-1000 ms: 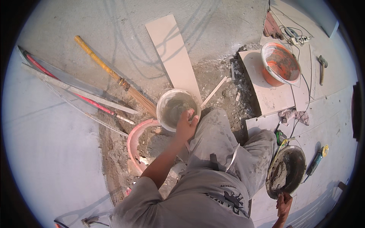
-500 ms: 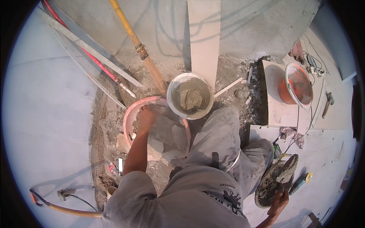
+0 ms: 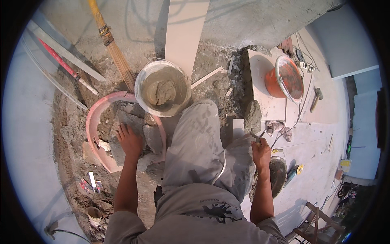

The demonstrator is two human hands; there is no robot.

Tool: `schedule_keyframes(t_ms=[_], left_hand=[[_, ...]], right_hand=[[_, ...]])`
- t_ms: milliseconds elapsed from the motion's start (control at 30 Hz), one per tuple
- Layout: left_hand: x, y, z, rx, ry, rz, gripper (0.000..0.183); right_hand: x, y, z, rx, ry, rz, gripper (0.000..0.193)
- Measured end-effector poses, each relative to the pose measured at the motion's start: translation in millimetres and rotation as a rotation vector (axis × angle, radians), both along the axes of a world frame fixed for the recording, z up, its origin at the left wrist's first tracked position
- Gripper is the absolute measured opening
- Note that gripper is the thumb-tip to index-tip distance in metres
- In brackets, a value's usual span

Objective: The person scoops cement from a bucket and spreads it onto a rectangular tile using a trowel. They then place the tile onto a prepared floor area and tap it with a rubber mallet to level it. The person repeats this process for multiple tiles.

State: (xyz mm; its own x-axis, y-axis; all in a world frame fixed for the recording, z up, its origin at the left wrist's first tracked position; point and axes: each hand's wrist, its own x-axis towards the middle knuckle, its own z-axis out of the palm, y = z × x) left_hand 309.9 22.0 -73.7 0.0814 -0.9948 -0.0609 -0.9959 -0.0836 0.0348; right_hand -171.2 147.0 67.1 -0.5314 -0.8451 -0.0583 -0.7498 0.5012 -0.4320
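Observation:
My left hand [image 3: 131,140] rests with fingers apart on a grey stone slab [image 3: 124,118], inside a pinkish curved basin rim [image 3: 94,118] holding several broken slabs. My right hand [image 3: 261,155] grips a trowel [image 3: 252,117] by its handle, its blade coated in grey mortar and pointing away from me beside my right knee. Straight ahead, a pale bucket [image 3: 142,79] with wet mortar [image 3: 165,92] inside overlaps the basin's far edge in view. A dark mortar pan [image 3: 284,181] lies right of my right forearm, partly hidden by it.
An orange bucket [image 3: 276,83] stands on a board at the right, near a hammer [image 3: 316,99] and cables. A broom [image 3: 118,61] and a tall board [image 3: 185,36] lean on the wall ahead. A small cup [image 3: 94,215] sits at lower left.
My right hand has lifted the mortar-laden trowel from over the pan, forward and inward beside my knee. My left hand has shifted from the basin's rim onto the slab. The view has turned right.

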Motion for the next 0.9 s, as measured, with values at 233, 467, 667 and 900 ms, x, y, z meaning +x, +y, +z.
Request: schedule_keyframes(t_ms=[233,467,667,900], left_hand=[[-93.8,48.4,110.0,0.148,0.795,-0.222,0.075],[-134.4,78.1,121.6,0.034,0.79,-0.334,0.087],[-128.4,82.6,124.1,0.039,0.826,-0.301,0.089],[-127.4,79.5,126.9,0.05,0.847,-0.267,0.087]], right_hand=[[33.9,-60.0,-45.8,0.043,-0.056,0.171,0.025],[6.7,-116.8,-22.3,0.274,-0.959,-0.077,0.026],[-56.6,-152.1,-91.0,0.085,-0.506,-0.265,0.029],[-18.0,-141.2,-122.8,-0.024,0.096,-0.223,0.028]])
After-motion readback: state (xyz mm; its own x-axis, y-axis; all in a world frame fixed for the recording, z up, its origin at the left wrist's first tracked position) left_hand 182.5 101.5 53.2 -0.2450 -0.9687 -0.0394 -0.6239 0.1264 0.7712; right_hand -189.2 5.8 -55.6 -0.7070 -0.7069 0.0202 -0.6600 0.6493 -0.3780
